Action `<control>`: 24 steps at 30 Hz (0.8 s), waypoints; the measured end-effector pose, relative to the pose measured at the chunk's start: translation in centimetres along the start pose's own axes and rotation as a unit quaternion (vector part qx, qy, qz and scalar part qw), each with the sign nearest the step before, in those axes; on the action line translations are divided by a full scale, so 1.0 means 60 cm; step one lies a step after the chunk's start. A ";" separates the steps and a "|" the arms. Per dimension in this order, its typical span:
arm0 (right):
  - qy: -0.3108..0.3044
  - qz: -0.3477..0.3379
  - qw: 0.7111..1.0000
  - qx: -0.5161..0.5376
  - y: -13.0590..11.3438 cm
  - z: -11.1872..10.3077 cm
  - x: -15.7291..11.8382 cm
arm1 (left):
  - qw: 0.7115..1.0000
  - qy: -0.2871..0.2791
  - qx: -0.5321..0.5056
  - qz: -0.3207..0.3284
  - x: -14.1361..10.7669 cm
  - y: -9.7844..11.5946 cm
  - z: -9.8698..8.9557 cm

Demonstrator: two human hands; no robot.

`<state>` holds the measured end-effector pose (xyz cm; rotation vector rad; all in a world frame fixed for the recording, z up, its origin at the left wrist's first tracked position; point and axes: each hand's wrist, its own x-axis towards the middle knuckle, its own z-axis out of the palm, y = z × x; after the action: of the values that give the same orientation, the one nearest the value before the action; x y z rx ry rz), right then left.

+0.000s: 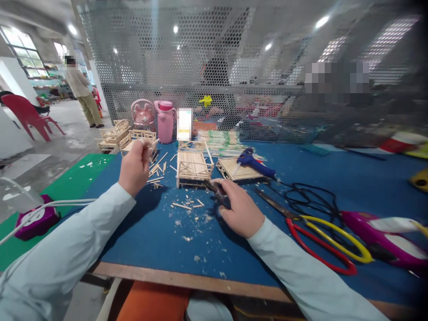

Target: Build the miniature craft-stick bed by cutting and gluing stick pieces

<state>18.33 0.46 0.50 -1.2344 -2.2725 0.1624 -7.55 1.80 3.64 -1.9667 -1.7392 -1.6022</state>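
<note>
My left hand [135,165] is raised at the left, its fingers pinched on a short wooden stick [155,141]. My right hand [242,207] rests low over the table, closed on dark pliers [219,192] whose jaws point toward a small frame built of wooden sticks [194,165]. This frame has a slatted base and thin rails, and stands upright in the middle. Loose cut sticks [157,169] lie between it and my left hand. Beyond my right hand, a blue glue gun [256,164] lies across a flat slatted stick panel [236,168].
Scissors with red and yellow handles [321,240] and a purple power strip [384,236] lie at the right, near a black cable [310,198]. Two more stick frames, a pink bottle [165,122] and packed sticks [220,140] stand along the back, before a perforated metal screen [160,58].
</note>
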 end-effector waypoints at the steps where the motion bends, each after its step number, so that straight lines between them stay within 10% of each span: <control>1: -0.003 0.002 1.000 0.002 -0.001 -0.001 0.001 | 0.997 -0.007 -0.078 -0.013 -0.013 0.019 0.003; 6: -0.027 0.015 1.000 0.002 -0.004 -0.002 0.003 | 0.840 -0.250 -0.405 -0.261 -0.086 0.095 0.049; 9: -0.039 0.030 0.999 -0.008 -0.004 -0.001 0.003 | 0.771 -0.268 -0.455 -0.356 -0.106 0.108 0.068; 24: -0.076 0.047 0.996 -0.022 -0.013 -0.001 0.002 | 0.734 -0.260 -0.477 -0.408 -0.110 0.110 0.075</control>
<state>17.76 0.10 0.86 -1.3954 -2.3597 0.2499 1.43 -2.28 0.57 -2.2955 -2.5707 -2.9415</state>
